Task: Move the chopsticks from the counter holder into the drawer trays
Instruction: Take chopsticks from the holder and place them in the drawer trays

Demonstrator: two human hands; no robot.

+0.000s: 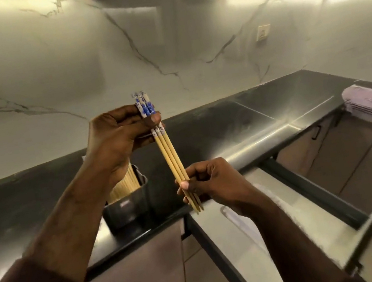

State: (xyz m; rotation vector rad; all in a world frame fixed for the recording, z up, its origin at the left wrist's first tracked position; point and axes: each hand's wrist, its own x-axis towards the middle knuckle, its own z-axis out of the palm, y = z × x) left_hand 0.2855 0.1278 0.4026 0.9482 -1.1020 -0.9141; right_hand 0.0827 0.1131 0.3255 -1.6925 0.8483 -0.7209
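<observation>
Both hands are gripping three chopsticks [168, 153]: the left hand [115, 138] pinching the patterned tops, the right hand [208, 182] the tips, above the holder [127, 208].

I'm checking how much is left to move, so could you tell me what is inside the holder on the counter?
The holder has more wooden chopsticks standing in it. The left hand covers their tops, so no count.

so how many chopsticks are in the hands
3 chopsticks, side by side: left hand at the patterned tops, right hand near the tips. More stand in the holder, partly hidden.
</observation>
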